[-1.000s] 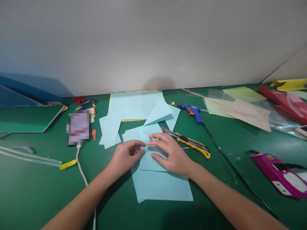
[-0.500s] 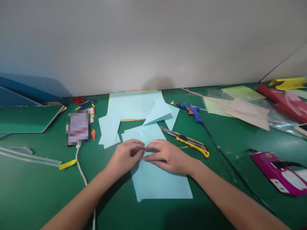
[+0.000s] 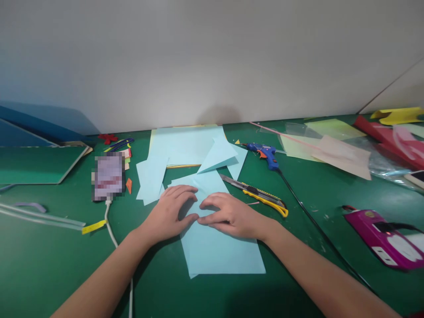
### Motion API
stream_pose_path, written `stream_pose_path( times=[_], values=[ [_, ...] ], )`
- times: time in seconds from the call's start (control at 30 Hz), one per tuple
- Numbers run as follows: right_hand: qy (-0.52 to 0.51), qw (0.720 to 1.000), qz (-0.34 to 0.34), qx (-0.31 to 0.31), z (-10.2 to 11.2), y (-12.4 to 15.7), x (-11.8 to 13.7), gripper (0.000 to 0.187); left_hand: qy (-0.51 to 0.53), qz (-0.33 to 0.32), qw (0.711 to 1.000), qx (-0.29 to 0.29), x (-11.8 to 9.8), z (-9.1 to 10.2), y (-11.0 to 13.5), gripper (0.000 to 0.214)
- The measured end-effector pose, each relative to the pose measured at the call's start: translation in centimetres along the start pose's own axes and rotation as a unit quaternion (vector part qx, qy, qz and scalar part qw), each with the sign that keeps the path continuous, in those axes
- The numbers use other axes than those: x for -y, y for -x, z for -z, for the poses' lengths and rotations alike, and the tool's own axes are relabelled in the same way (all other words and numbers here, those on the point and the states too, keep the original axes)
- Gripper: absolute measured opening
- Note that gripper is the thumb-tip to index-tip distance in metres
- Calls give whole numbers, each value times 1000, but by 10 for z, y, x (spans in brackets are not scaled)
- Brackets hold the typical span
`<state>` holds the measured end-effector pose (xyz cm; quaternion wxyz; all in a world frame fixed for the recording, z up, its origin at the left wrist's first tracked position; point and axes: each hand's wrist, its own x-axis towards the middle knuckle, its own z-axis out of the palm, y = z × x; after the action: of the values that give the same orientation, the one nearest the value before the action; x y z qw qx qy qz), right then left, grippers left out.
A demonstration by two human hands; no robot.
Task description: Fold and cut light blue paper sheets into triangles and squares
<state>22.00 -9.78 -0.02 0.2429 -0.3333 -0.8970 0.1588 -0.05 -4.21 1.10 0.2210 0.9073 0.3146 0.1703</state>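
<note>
A light blue sheet of paper point(image 3: 221, 254) lies on the green table point(image 3: 49, 256) in front of me. My left hand point(image 3: 170, 212) rests on its upper left part, fingers stretched forward and pressing flat. My right hand point(image 3: 232, 216) lies beside it on the sheet, fingers pointing left and pressed down on the paper, thumb tip close to my left thumb. More light blue sheets point(image 3: 185, 145) and a folded blue triangle point(image 3: 218, 154) lie just behind the hands.
A yellow utility knife point(image 3: 261, 195) lies right of my hands, a blue glue gun point(image 3: 268, 155) with black cord behind it. A phone point(image 3: 108, 176) on a white cable sits left. A magenta device point(image 3: 386, 238) and coloured papers point(image 3: 334, 148) lie right.
My left hand has uncurled from a pinch and stretched its fingers forward flat on the paper. My right hand has lowered onto the sheet and stayed there.
</note>
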Motion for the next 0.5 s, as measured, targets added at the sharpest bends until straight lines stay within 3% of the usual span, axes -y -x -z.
stream_pose_path(
  times=[0.13, 0.5],
  values=[
    [5, 1000, 8, -3, -1, 0, -1, 25, -22, 5, 1000, 4, 0, 0, 0, 40],
    [16, 1000, 18, -2, 0, -1, 0, 25, -8, 17, 1000, 9, -2, 2, 2, 40]
  ],
)
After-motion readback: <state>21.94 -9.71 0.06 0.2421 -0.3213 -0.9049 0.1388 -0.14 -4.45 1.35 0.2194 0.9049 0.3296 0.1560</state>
